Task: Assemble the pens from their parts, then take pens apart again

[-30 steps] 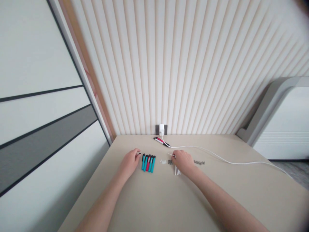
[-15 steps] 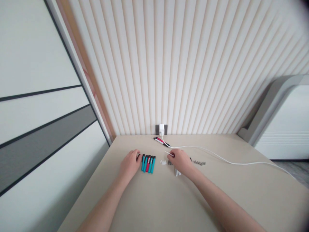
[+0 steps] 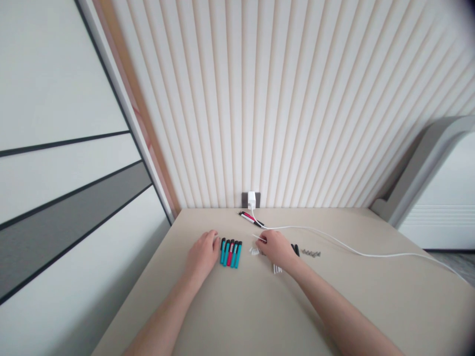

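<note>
My left hand (image 3: 202,255) rests on the beige tabletop just left of a tight row of several marker pens (image 3: 231,253), teal with one red and black caps. Its fingers are bunched near the row, and I cannot tell if they hold anything small. My right hand (image 3: 276,248) pinches a thin white stick (image 3: 259,238) that sticks out to the left. Beneath that hand lie small white pieces (image 3: 254,251) and a bundle of white sticks (image 3: 276,269), partly hidden. Black parts (image 3: 295,249) show at its right side, with a row of small grey screws (image 3: 310,253) beyond them.
A white plug charger (image 3: 251,200) sits in a wall socket at the back of the table (image 3: 241,311). Its white cable (image 3: 356,251) runs right across the table. A red, black and white pen (image 3: 249,218) lies below the charger.
My right hand has shifted left, uncovering the black parts. My left hand has moved closer to the marker row. The whole view has drifted slightly.
</note>
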The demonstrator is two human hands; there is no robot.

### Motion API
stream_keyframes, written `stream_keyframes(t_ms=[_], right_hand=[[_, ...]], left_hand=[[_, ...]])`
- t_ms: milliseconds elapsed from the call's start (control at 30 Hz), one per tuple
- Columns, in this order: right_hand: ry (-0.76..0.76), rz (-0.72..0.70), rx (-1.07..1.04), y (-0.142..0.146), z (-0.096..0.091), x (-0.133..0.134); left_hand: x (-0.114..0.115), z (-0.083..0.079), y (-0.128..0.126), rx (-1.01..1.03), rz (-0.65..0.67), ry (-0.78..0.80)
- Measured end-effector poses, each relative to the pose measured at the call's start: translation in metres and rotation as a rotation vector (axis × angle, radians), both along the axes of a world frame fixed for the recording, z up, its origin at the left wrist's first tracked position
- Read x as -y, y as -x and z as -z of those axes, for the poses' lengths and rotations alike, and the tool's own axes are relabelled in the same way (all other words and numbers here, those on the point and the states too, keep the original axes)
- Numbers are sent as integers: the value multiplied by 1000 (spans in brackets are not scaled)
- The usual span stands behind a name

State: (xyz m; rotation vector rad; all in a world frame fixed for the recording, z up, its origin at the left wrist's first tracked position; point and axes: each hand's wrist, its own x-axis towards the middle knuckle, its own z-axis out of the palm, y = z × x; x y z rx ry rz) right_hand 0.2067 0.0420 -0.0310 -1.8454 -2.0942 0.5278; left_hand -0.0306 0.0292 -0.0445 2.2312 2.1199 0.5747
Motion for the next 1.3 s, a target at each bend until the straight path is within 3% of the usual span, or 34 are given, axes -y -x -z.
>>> stream_keyframes(t_ms=[67, 167, 267, 433, 733, 1300], right_hand=[[-13, -6, -18, -2, -1, -1], [-35, -13, -48, -6, 0, -1], [-90, -42, -115, -10, 6, 2], [-193, -148, -132, -15, 16, 9], [-145, -192, 49, -9, 10, 15], [-104, -288, 141, -8, 3, 21]], left_hand=[[2, -4, -2, -18, 63, -95], [10, -10, -13, -49, 294, -204], [22, -11, -32, -88, 492, -188], [35, -3, -56, -99, 624, -178], [36, -2, -59, -159, 647, -91], [36, 2, -59, -147, 608, -106]])
